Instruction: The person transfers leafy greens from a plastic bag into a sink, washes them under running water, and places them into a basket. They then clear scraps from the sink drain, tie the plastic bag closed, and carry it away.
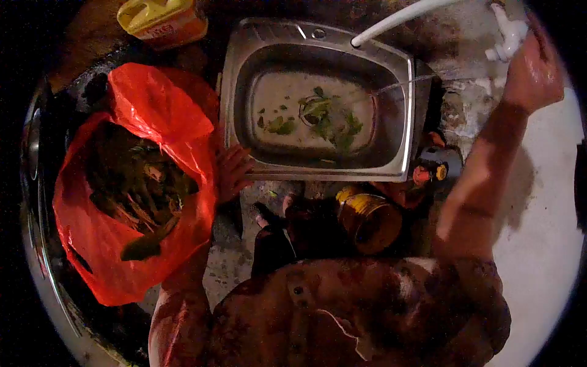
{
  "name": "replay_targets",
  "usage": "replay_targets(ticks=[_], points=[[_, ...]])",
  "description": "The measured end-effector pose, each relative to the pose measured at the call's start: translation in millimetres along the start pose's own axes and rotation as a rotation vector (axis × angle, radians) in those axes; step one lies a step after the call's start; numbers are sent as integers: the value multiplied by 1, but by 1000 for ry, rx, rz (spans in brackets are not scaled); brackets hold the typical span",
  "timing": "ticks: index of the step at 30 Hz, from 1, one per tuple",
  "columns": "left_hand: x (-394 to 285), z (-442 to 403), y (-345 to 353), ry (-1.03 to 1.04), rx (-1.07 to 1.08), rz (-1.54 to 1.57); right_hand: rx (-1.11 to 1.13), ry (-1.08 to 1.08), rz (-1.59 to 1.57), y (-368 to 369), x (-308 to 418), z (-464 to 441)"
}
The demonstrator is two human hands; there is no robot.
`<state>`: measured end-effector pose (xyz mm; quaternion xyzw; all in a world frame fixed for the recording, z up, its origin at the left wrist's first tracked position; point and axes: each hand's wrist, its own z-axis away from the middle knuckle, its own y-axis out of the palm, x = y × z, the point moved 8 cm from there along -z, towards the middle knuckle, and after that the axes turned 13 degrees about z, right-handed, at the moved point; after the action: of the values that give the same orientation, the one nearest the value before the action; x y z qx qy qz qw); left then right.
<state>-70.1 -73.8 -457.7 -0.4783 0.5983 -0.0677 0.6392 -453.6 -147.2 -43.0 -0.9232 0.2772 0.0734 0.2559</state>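
My right hand (535, 74) reaches out to the far right, its fingers against a white plastic tap (511, 38) on the wall side. A thin stream of water runs from the tap's side into the steel sink (324, 173). Torn green leaves (318, 113) lie scattered on the sink's bottom, several around the drain. At the sink's near left corner, my left hand (233, 168) rests with fingers apart, between the rim and a red plastic bag (131, 278). Dark leafy greens (131, 177) with stems fill the open bag.
A yellow-topped container (160, 23) stands at the back left. A white hose (403, 18) arches over the sink's back rim. Below the sink's near edge is a yellowish tub (370, 223). Small bottles (431, 171) sit by its right corner.
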Motion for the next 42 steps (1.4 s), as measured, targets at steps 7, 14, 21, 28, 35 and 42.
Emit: replay_targets(ticks=[7,14,21,28,35,42], points=[[6,-4,10,80,-38,40,-163,-114,-310,-4,10,41],[14,7,20,-4,-93,24,1124,625,-909,209,32,388],[13,2,11,-62,25,60,1494,-569,-443,221,142,618],[7,-1,13,-54,-15,30,1588,-577,-659,223,173,636],[2,2,15,-106,85,76,909,-370,-360,299,141,594],[-1,-10,8,-78,36,49,1058,-333,-699,220,214,608]])
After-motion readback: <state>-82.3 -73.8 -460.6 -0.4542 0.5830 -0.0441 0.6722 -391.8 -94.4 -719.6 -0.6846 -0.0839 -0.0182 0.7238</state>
